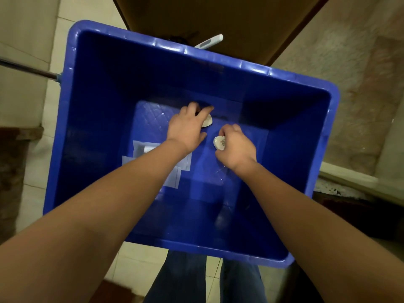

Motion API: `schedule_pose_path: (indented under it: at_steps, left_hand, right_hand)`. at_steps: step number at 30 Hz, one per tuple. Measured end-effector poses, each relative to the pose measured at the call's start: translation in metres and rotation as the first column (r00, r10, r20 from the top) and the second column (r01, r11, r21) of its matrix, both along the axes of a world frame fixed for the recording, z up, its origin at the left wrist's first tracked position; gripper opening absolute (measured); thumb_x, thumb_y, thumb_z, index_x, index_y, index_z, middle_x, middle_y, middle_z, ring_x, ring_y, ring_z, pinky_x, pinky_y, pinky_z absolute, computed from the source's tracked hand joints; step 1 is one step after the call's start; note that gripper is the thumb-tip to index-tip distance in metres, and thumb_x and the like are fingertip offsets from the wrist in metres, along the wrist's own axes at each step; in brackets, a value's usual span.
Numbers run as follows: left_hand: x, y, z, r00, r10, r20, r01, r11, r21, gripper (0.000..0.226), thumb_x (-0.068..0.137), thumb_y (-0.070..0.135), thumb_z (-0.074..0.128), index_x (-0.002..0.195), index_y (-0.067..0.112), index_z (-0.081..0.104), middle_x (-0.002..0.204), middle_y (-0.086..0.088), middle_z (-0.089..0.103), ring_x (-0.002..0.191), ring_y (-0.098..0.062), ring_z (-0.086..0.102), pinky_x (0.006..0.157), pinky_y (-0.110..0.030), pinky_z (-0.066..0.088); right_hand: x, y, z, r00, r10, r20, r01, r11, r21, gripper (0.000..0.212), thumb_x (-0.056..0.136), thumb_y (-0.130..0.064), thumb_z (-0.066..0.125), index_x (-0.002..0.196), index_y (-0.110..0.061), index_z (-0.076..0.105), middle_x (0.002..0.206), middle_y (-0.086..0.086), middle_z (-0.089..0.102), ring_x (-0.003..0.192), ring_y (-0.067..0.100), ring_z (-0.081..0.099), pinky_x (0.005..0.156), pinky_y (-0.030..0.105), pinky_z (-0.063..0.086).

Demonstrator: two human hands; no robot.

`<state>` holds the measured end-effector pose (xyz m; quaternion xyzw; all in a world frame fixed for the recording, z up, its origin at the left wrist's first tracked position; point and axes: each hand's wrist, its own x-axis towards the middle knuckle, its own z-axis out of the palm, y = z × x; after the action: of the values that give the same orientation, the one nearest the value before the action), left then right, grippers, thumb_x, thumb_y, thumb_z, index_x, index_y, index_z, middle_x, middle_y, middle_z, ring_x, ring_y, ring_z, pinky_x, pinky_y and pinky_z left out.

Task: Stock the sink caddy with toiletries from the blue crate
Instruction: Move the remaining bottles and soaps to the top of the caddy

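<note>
Down at the bottom of the blue crate (pixel 290 127) both my arms are reaching in, so I judge the task to be at its picking stage and not far along. My right hand (pixel 237 149) has its fingers curled round a small white printed container (pixel 219 143), which it holds just above or on the crate floor; I cannot tell which. My left hand (pixel 187 127) lies over a small white rounded item (pixel 207 123) near the far wall. Its fingers reach across the top and the thumb is spread off to the side, and I cannot tell whether that grip has closed or whether the fingers only rest on it. The two hands are near each other but apart. Under my left forearm some flat pale packets (pixel 172 179) lie on the floor of the crate, untouched, so there is more stock to fetch after these two pieces. The sink caddy is nowhere in view, and I cannot say what, if anything, already stands in it. What is left, as I judge it, is to lift both white pieces clear of the deep walls, carry them to the caddy, set them in, and come back for the packets. Beyond the far rim a white-handled tool (pixel 211 40) pokes out, and a metal rod (pixel 26 69) meets the crate's left side; neither seems part of this job.
</note>
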<state>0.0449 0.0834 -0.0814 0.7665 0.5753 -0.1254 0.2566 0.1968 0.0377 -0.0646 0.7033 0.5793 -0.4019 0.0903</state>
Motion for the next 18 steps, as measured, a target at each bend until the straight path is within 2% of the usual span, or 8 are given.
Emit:
schedule_pose_path:
  at_steps: [4,7,10,13,16,18]
  left_hand:
    - [0.006,-0.003,0.004,0.999,0.04,0.034,-0.04,0.999,-0.021,0.04,0.09,0.026,0.064,0.127,0.02,0.05,0.129,-0.011,0.041,0.112,-0.032,0.048,0.081,-0.041,0.044]
    - [0.007,-0.01,0.011,0.968,0.215,0.127,-0.199,0.972,-0.122,0.036,0.092,0.023,0.06,0.125,0.016,0.048,0.127,-0.014,0.041,0.105,-0.035,0.052,0.082,-0.042,0.046]
    - [0.006,-0.02,0.025,0.86,0.456,0.228,-0.394,0.878,-0.273,0.036,0.092,0.023,0.059,0.124,0.016,0.046,0.128,-0.012,0.041,0.1,-0.034,0.056,0.088,-0.041,0.047]
    - [0.003,-0.028,0.042,0.758,0.603,0.248,-0.5,0.782,-0.372,0.042,0.092,0.022,0.06,0.131,0.017,0.045,0.131,-0.012,0.04,0.104,-0.031,0.057,0.095,-0.035,0.045]
    - [0.0,-0.039,0.063,0.734,0.648,0.203,-0.531,0.734,-0.424,0.047,0.095,0.023,0.056,0.14,0.018,0.044,0.136,-0.017,0.042,0.116,-0.028,0.051,0.099,-0.026,0.038]
    - [0.001,-0.049,0.079,0.678,0.713,0.181,-0.569,0.664,-0.485,0.04,0.097,0.024,0.053,0.136,0.016,0.046,0.135,-0.021,0.044,0.113,-0.029,0.054,0.098,-0.028,0.042]
  right_hand:
    - [0.005,-0.006,0.007,0.998,-0.03,-0.049,0.029,0.999,-0.025,0.044,0.084,-0.013,0.06,0.126,-0.024,0.051,0.127,0.002,0.044,0.091,0.028,0.058,0.069,0.039,0.054]
    - [0.005,-0.008,0.016,0.995,-0.076,-0.072,0.073,0.996,-0.043,0.045,0.085,-0.013,0.06,0.128,-0.026,0.053,0.13,0.004,0.043,0.094,0.029,0.06,0.077,0.041,0.055]
    - [0.005,-0.011,0.031,0.983,-0.151,-0.106,0.146,0.987,-0.061,0.035,0.082,-0.015,0.063,0.115,-0.025,0.057,0.121,0.005,0.048,0.091,0.027,0.06,0.075,0.037,0.053]
    - [0.005,-0.016,0.053,0.968,-0.194,-0.162,0.183,0.98,-0.083,0.03,0.077,-0.022,0.068,0.103,-0.024,0.052,0.108,0.007,0.059,0.086,0.026,0.061,0.067,0.034,0.05]
    - [0.005,-0.022,0.08,0.96,-0.196,-0.2,0.18,0.979,-0.098,0.039,0.079,-0.028,0.068,0.115,-0.027,0.052,0.107,0.01,0.063,0.086,0.028,0.062,0.07,0.037,0.052]
    - [0.006,-0.028,0.1,0.962,-0.186,-0.2,0.169,0.981,-0.099,0.048,0.082,-0.03,0.067,0.128,-0.028,0.054,0.113,0.009,0.062,0.093,0.027,0.062,0.079,0.038,0.054]
